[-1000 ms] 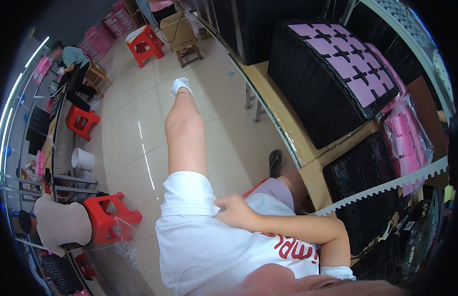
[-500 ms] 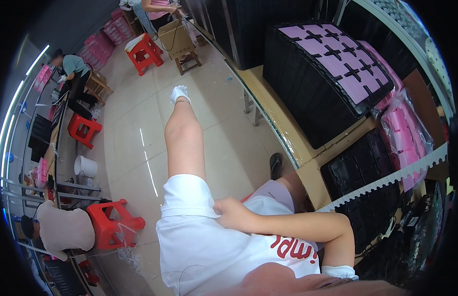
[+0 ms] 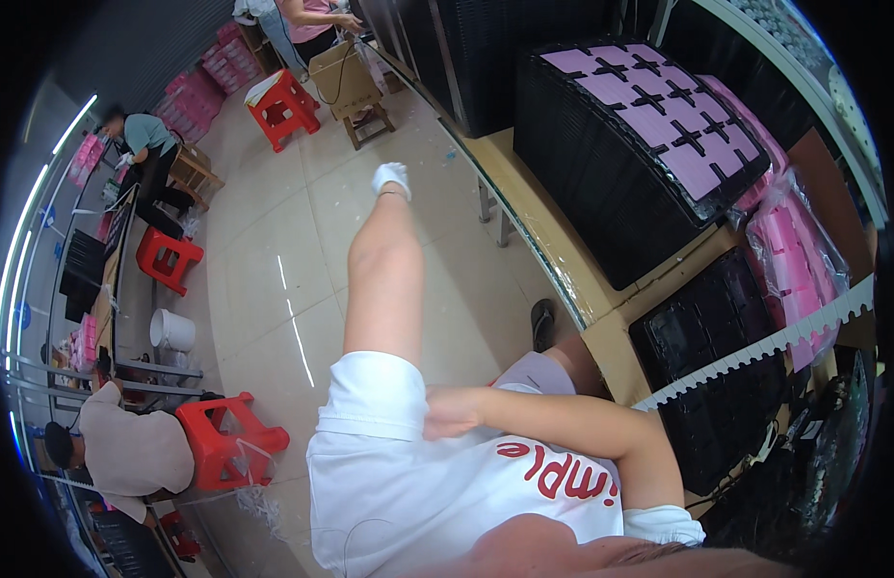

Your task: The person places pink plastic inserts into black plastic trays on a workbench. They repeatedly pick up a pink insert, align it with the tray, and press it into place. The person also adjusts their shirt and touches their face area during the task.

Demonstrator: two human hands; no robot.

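Two hands in view, folks: L hand point(image 3: 391, 178), white-gloved, out at 11 o'clock above the floor point(image 3: 466, 289), fingers look curled, nothing visible in it, can't tell if clenched. R hand point(image 3: 452, 412), 6 o'clock, touching L sleeve point(image 3: 375, 390) by its hem, approx 7 o'clock; fingertips blurred, can't tell if pinching cloth. Progress: sleeve's on the upper arm, R hand at it; what's done or left beyond that, can't judge. Neither hand on the stacks. Counts: 1 tall black stack point(image 3: 601, 183) w/ lilac top, 2 o'clock; 1 lower black stack point(image 3: 693, 318), 3–4; 3 red stools point(image 3: 230, 438), 8, 9 & approx 11; 1 white bucket point(image 3: 177, 330), 9; min. 3 co-workers point(image 3: 134, 443).
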